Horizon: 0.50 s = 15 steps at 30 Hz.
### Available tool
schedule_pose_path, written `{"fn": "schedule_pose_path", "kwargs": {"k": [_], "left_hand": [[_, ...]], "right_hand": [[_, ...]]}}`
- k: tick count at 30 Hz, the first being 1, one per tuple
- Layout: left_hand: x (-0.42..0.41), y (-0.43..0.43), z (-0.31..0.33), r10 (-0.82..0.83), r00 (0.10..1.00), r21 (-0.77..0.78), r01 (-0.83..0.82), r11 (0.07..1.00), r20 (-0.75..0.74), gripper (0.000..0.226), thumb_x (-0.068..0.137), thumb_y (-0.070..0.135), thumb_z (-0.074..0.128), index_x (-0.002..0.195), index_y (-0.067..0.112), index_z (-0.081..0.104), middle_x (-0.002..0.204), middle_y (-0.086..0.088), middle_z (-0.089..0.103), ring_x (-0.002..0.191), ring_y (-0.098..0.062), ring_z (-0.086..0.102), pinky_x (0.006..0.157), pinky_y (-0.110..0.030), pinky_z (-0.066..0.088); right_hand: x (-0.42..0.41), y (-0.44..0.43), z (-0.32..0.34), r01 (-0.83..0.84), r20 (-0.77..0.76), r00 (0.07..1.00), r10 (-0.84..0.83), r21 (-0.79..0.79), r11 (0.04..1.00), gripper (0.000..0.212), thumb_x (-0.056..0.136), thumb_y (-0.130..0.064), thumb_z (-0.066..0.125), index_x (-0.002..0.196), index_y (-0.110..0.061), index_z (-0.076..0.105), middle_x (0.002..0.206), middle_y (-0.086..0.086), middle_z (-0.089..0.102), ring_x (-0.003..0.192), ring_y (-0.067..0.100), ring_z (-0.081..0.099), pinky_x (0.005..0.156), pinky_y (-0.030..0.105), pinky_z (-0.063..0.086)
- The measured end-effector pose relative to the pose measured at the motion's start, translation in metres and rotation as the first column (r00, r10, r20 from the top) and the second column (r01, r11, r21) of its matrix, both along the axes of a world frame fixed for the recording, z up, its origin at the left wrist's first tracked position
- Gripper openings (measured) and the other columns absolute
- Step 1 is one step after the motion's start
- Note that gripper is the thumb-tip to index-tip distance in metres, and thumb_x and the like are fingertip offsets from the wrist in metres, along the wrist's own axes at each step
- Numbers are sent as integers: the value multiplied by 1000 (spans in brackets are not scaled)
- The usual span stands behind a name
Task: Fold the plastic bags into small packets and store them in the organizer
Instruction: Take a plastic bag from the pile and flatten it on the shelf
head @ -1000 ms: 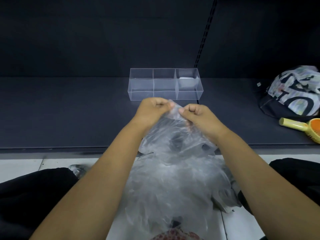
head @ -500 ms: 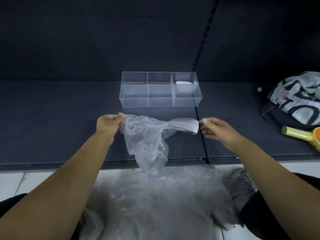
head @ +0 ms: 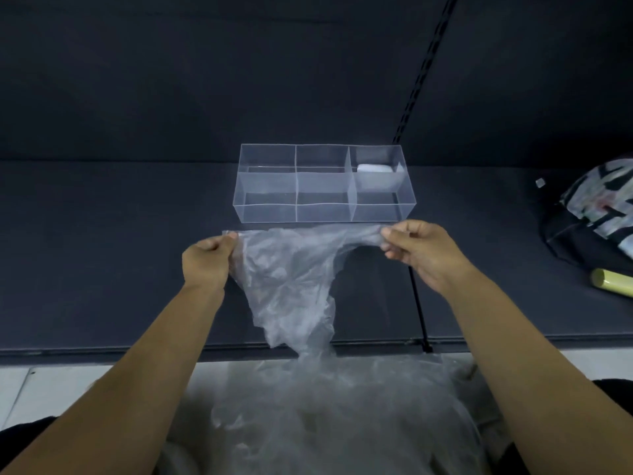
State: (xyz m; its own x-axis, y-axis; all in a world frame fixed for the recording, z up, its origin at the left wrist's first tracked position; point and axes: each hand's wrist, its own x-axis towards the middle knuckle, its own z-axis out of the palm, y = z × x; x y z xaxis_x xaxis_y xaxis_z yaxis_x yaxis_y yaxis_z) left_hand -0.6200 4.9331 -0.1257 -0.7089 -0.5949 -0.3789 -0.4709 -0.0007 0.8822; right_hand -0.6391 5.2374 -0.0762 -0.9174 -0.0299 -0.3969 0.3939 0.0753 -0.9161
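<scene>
The left hand (head: 205,260) pinches one top corner of a thin clear plastic bag (head: 291,279). The bag hangs over the dark shelf (head: 102,252), just in front of the clear plastic organizer (head: 322,214). A small white packet (head: 375,168) lies in its right rear compartment. The right hand (head: 421,252) pinches the other corner.

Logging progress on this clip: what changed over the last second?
The left hand and right hand pulled apart sideways, stretching the bag they pinch above the pile. Their grip never released. The organizer and the one packet at its right end stayed put.
</scene>
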Motion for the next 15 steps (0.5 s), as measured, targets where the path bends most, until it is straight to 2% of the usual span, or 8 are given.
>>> {"fn": "schedule_pose_path", "kwargs": {"k": [4, 6, 8, 10, 12, 13, 15], "left_hand": [[-4, -9, 2, -12, 1000, -18, 11, 1000, -18, 9, 87, 24, 69, 85, 16, 68, 73, 4, 63, 68, -10, 59, 70, -22, 46], [-9, -12, 5, -37, 999, -54, 36, 998, -17, 9, 88, 24, 68, 89, 16, 69, 72, 7, 61, 65, -6, 57, 60, -14, 46], [-15, -15, 8, -30, 1000, -56, 30, 998, 4, 10, 88, 25, 67, 87, 15, 68, 71, 6, 60, 67, -12, 59, 61, -15, 48], [-21, -19, 11, 4, 998, 8, -4, 1000, 58, 14, 90, 27, 65, 87, 13, 66, 72, 1, 59, 71, -19, 59, 65, -27, 50], [-21, -19, 15, 22, 994, 153, -38, 988, 109, 19, 93, 31, 60, 100, 13, 63, 79, -3, 60, 70, -19, 58, 59, -29, 49], [-18, -19, 16, 12, 992, 230, -41, 972, 124, 23, 95, 34, 57, 104, 13, 60, 85, -3, 61, 74, -18, 59, 61, -28, 50], [-3, -15, 15, -37, 988, 309, -11, 951, 150, 31, 95, 41, 54, 110, 14, 58, 97, -2, 64, 83, -15, 61, 71, -29, 51]], "right_hand": [[-12, 25, 3, 149, 17, 989, -149, 45, 988, 10, 87, -3, 65, 78, -7, 67, 63, 3, 66, 57, 7, 62, 57, 14, 52], [-19, 31, 2, 216, 36, 974, -222, 115, 970, 12, 86, 2, 65, 76, -6, 66, 60, 5, 65, 52, 8, 60, 52, 13, 50], [-29, 35, -1, 344, 31, 935, -352, 157, 926, 15, 86, 7, 63, 76, -6, 63, 66, 9, 62, 54, 12, 59, 50, 14, 51], [-37, 39, -4, 470, -14, 879, -476, 190, 862, 7, 88, 3, 60, 89, -4, 62, 79, 11, 63, 71, 19, 60, 65, 21, 56], [-33, 35, -7, 500, -88, 864, -495, 265, 825, 14, 91, -12, 61, 103, -6, 61, 91, 9, 62, 83, 17, 59, 84, 29, 52], [-24, 27, -7, 484, -107, 874, -474, 267, 833, 13, 92, -19, 61, 99, -9, 60, 89, 7, 61, 79, 15, 58, 84, 30, 51], [3, 1, -9, 405, -87, 914, -396, 224, 887, 17, 93, -28, 60, 88, -13, 56, 77, 4, 57, 67, 12, 53, 75, 32, 50]]}}
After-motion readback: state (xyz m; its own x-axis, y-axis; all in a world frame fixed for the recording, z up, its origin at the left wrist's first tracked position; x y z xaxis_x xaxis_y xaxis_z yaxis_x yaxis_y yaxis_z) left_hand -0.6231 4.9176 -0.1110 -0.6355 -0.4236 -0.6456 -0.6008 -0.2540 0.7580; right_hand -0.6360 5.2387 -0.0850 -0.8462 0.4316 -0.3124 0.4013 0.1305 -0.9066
